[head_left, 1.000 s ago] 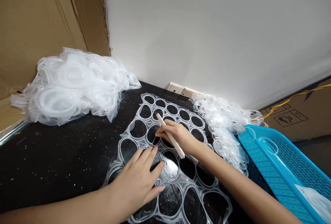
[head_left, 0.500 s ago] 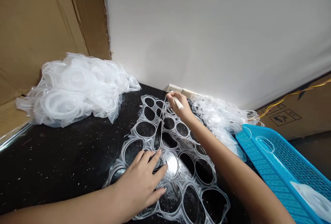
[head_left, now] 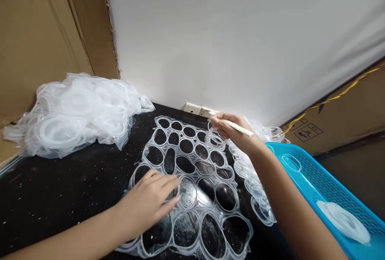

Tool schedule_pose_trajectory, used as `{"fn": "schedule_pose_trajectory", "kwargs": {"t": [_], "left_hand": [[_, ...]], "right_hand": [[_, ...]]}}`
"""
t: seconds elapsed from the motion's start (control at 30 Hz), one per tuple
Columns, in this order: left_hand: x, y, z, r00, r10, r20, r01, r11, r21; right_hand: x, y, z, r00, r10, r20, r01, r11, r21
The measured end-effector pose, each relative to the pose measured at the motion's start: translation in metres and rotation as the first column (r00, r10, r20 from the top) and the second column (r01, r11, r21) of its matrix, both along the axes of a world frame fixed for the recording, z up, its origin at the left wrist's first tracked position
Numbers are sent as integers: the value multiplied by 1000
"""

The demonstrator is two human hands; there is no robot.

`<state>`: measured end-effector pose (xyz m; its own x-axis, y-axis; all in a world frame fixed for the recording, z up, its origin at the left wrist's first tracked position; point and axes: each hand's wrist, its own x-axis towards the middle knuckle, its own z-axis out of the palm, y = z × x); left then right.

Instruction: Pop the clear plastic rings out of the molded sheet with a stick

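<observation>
In the head view, the left hand (head_left: 155,194) lies palm down, fingers loosely spread, on the clear ring sheet (head_left: 198,207), which stretches across the black countertop (head_left: 69,188) with its long axis running toward the wall (head_left: 225,43). The right hand (head_left: 236,139) pinches a slim white tool (head_left: 243,130), slanted, its tip pointing up-left; clear rings (head_left: 215,143) hang beside those fingertips. Small print on the cardboard box (head_left: 308,132) is unreadable.

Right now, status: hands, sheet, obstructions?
Left hand on ringed sheet. Right hand gripping white tool. Sheet lying on black countertop. Ring pile close by its right edge.
</observation>
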<state>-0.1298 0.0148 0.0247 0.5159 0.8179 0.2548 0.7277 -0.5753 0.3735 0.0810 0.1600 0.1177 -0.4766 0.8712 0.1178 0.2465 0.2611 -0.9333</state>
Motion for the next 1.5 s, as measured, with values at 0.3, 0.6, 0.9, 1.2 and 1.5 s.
{"fn": "schedule_pose_trajectory", "kwargs": {"t": [0.3,0.6,0.9,1.2,1.5], "left_hand": [[28,33,54,840,227,493,-93,955,-281],[78,63,70,728,117,676,60,971,-233],[69,67,67,737,179,651,103,923,-370],[63,68,68,744,170,647,119,918,-378],[59,66,69,816,150,559,7,963,-268]], "right_hand": [[27,-57,5,988,141,63,-142,990,8],[49,-62,20,980,198,7,-198,977,82],[48,-60,14,971,221,-96,-226,973,-44],[35,-48,-4,970,55,-236,-92,985,-148],[13,-52,-23,911,88,-402,-178,965,-192]]}}
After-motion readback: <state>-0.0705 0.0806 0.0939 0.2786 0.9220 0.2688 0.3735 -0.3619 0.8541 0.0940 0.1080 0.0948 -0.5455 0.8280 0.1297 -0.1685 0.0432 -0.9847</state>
